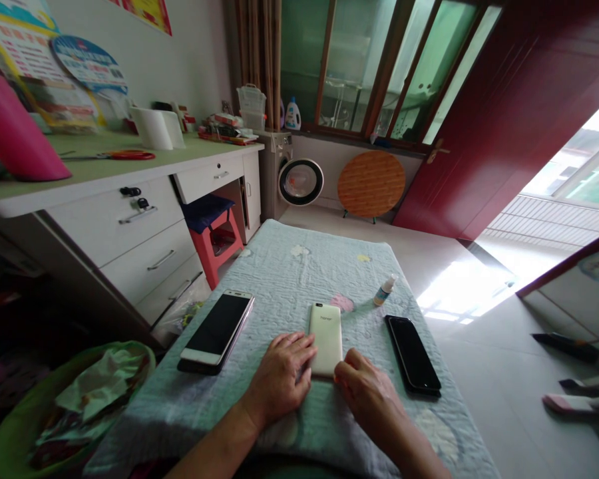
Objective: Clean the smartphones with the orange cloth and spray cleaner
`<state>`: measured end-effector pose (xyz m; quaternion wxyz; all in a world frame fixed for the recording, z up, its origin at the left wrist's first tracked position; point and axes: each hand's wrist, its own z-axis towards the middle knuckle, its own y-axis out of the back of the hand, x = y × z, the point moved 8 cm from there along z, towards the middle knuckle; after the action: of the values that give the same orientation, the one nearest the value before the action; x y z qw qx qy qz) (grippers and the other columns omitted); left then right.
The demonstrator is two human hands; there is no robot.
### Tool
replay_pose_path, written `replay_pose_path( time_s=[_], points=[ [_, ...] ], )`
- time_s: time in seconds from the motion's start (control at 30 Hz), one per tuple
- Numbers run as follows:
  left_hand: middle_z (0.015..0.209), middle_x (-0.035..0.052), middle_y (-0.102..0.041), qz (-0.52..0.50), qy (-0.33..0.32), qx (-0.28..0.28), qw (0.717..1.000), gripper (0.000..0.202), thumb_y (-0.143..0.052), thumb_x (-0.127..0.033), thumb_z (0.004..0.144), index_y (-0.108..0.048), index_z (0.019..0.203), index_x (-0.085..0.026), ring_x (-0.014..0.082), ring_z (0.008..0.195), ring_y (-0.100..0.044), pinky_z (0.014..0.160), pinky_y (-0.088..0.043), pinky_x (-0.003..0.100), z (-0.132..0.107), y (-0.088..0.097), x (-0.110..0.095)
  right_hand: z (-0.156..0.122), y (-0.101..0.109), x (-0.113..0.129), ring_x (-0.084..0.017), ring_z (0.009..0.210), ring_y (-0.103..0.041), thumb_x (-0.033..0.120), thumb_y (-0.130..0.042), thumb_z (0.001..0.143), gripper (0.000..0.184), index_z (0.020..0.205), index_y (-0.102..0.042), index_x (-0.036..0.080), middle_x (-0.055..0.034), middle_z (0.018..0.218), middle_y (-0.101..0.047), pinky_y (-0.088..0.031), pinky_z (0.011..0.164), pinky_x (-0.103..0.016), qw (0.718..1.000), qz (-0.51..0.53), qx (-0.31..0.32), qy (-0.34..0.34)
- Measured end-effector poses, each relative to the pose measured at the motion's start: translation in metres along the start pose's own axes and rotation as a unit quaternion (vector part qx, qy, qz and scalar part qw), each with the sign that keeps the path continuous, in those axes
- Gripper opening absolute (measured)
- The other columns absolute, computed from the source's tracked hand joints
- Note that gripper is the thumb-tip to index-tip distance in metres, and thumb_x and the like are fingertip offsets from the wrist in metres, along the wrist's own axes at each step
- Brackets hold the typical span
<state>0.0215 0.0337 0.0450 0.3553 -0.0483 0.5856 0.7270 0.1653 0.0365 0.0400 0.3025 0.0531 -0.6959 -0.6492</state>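
Note:
A pale gold honor smartphone lies back up on the light blue quilted cloth. My left hand rests beside its left edge, fingers stretched out and the tips touching that side. At the lower right corner, my right hand has its fingers curled together against the phone; whatever they may pinch is hidden. To the left, a white-framed phone lies on top of another dark one, screen up. A black phone lies face up on the right, and a small spray bottle stands behind it.
A green bin with crumpled tissue stands at the lower left. Along the left wall runs a white desk, with a red stool by it. Farther back are a washing machine with its door open and a round wooden tabletop.

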Motion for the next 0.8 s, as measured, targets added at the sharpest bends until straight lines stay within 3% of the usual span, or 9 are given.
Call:
replay_pose_path(
  time_s=[0.2,0.43,0.6,0.8],
  points=[
    [0.134,0.0071,-0.061,0.004,0.002,0.014,1.000,0.038,-0.068,-0.028,0.083,-0.065,0.120,-0.023,0.0297,0.124,-0.054,0.106,-0.039,0.052,-0.001,-0.002,0.001,0.007,0.011,-0.002,-0.012,0.070,-0.051,0.014,-0.049,0.091,0.022,0.075,-0.062,0.020,-0.0009,0.085,-0.055,-0.033,0.062,-0.022,0.999,0.042,0.025,-0.007],
    [0.133,0.0097,-0.061,0.006,-0.027,0.001,1.000,0.039,-0.063,-0.042,0.090,-0.063,0.124,-0.024,0.0306,0.122,-0.055,0.104,-0.040,0.053,-0.002,-0.002,0.001,0.044,0.016,-0.013,-0.011,0.071,-0.052,0.016,-0.049,0.092,0.024,0.074,-0.065,0.018,-0.0015,0.086,-0.055,-0.036,0.065,-0.021,0.998,0.060,-0.006,-0.006],
    [0.131,0.0097,-0.062,0.005,-0.031,-0.010,0.999,0.035,-0.062,-0.041,0.091,-0.064,0.121,-0.023,0.0297,0.120,-0.056,0.104,-0.041,0.051,-0.002,0.002,-0.002,0.071,0.014,-0.022,-0.012,0.077,-0.054,0.015,-0.052,0.091,0.019,0.081,-0.068,0.017,-0.0031,0.091,-0.056,-0.038,0.069,-0.022,0.997,0.054,-0.043,-0.027],
    [0.125,0.0101,-0.064,-0.003,-0.016,-0.017,1.000,0.034,-0.063,-0.036,0.090,-0.061,0.120,-0.019,0.0281,0.115,-0.059,0.103,-0.043,0.048,-0.003,0.001,-0.002,0.061,0.008,-0.004,-0.011,0.071,-0.052,0.014,-0.050,0.092,0.022,0.078,-0.066,0.017,-0.0019,0.088,-0.054,-0.036,0.065,-0.022,0.997,0.071,-0.023,-0.003]
  ],
)
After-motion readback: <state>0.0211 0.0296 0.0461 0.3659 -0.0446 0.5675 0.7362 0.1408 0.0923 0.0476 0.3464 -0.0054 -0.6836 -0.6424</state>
